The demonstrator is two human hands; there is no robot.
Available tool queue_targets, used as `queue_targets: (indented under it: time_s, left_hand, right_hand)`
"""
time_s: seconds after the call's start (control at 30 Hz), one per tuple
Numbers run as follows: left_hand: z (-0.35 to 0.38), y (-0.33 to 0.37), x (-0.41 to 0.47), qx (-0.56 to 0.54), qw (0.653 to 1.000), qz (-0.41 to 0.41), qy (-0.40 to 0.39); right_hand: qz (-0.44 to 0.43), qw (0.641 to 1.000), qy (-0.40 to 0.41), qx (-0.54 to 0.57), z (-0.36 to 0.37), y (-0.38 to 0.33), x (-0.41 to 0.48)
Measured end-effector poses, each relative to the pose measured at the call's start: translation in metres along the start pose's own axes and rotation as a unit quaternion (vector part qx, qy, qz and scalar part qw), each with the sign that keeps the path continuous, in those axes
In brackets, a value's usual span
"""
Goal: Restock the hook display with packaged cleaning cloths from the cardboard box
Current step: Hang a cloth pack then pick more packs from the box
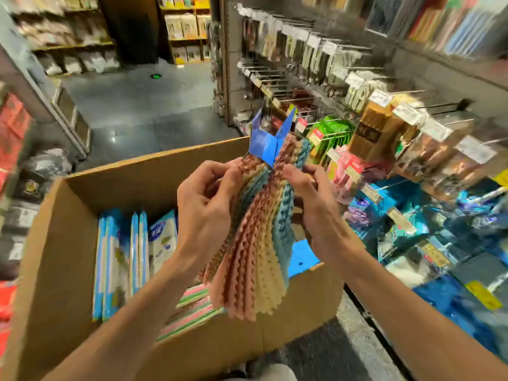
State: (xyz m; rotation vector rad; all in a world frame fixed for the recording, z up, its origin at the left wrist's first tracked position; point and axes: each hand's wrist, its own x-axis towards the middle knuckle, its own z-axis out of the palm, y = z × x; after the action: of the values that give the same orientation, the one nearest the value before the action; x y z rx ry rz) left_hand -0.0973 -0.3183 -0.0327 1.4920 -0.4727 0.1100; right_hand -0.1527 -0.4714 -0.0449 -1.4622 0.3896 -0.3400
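I hold a bundle of cleaning cloths [253, 259] over the cardboard box [154, 171]. The cloths are pink, brown, cream and blue with zigzag edges, joined at the top by a blue card header [265, 141]. My left hand [204, 213] grips the left side of the bundle near the top. My right hand [313, 204] grips its right side. Inside the box stand more packaged cloths [132, 259] in blue and white wrappers, with striped packs [192, 306] lying beneath the bundle. The hook display [357, 138] is to the right, hung with packaged goods.
Metal hooks with price tags [406, 114] jut out from the display on the right, carrying green, brown, pink and blue packs. An aisle of dark floor [137, 105] runs ahead, with shelving [68, 37] behind it and stacked goods [13, 133] on the left.
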Motion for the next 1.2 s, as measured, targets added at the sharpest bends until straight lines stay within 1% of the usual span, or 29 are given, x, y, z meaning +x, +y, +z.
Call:
queue_targets:
  time_s: [0.07,0.1,0.17,0.2,0.3,0.33,0.4,0.47,0.5,0.53,0.6,0.7,0.77,0.87,0.9,1.07,1.13,1.2]
  left_hand:
    - [0.017,0.022,-0.021,-0.027,0.999,0.005,-0.022]
    - [0.028,0.034,-0.033,-0.048,0.998,0.004,-0.034]
    - [0.052,0.054,-0.056,-0.095,0.993,-0.008,-0.071]
    - [0.069,0.065,-0.072,-0.118,0.988,-0.020,-0.099]
    - [0.111,0.083,-0.105,-0.189,0.966,-0.081,-0.155]
    - [0.127,0.088,-0.117,-0.217,0.954,-0.108,-0.178]
    - [0.165,0.101,-0.141,-0.261,0.927,-0.141,-0.228]
    - [0.204,0.115,-0.160,-0.277,0.910,-0.149,-0.271]
    - [0.225,0.123,-0.168,-0.284,0.903,-0.149,-0.287]
    - [0.246,0.131,-0.174,-0.294,0.894,-0.148,-0.303]
    - [0.286,0.152,-0.187,-0.301,0.875,-0.134,-0.354]
    - [0.340,0.179,-0.210,-0.278,0.867,-0.083,-0.406]
    - [0.374,0.192,-0.224,-0.269,0.859,-0.067,-0.431]
    - [0.422,0.208,-0.241,-0.291,0.836,-0.051,-0.462]
    - [0.437,0.212,-0.245,-0.294,0.830,-0.047,-0.471]
    - [0.512,0.220,-0.255,-0.278,0.806,-0.029,-0.522]
    - [0.541,0.222,-0.254,-0.271,0.803,-0.010,-0.530]
    - [0.568,0.226,-0.253,-0.260,0.810,0.017,-0.525]
  right_hand:
    - [0.004,0.998,0.024,0.062,-0.030,-0.017,-0.032]
    - [-0.003,0.997,0.045,0.066,-0.046,-0.024,-0.047]
    - [-0.030,0.993,0.112,0.017,-0.081,-0.035,-0.079]
    - [-0.049,0.986,0.159,-0.014,-0.105,-0.038,-0.099]
    - [-0.090,0.959,0.257,-0.074,-0.154,-0.049,-0.147]
    - [-0.091,0.955,0.271,-0.084,-0.172,-0.054,-0.166]
    - [-0.067,0.953,0.285,-0.077,-0.207,-0.070,-0.202]
    - [-0.034,0.950,0.306,-0.043,-0.242,-0.084,-0.236]
    - [-0.027,0.947,0.318,-0.042,-0.258,-0.091,-0.253]
    - [-0.029,0.939,0.339,-0.046,-0.273,-0.097,-0.268]
    - [-0.065,0.923,0.377,-0.047,-0.302,-0.111,-0.294]
    - [-0.094,0.890,0.443,-0.053,-0.343,-0.130,-0.326]
    - [-0.103,0.871,0.475,-0.068,-0.371,-0.139,-0.340]
    - [-0.103,0.855,0.503,-0.074,-0.409,-0.150,-0.360]
    - [-0.110,0.855,0.501,-0.076,-0.420,-0.154,-0.366]
    - [-0.124,0.836,0.524,-0.109,-0.482,-0.161,-0.380]
    - [-0.125,0.809,0.563,-0.111,-0.508,-0.162,-0.379]
    - [-0.138,0.795,0.582,-0.099,-0.531,-0.166,-0.378]
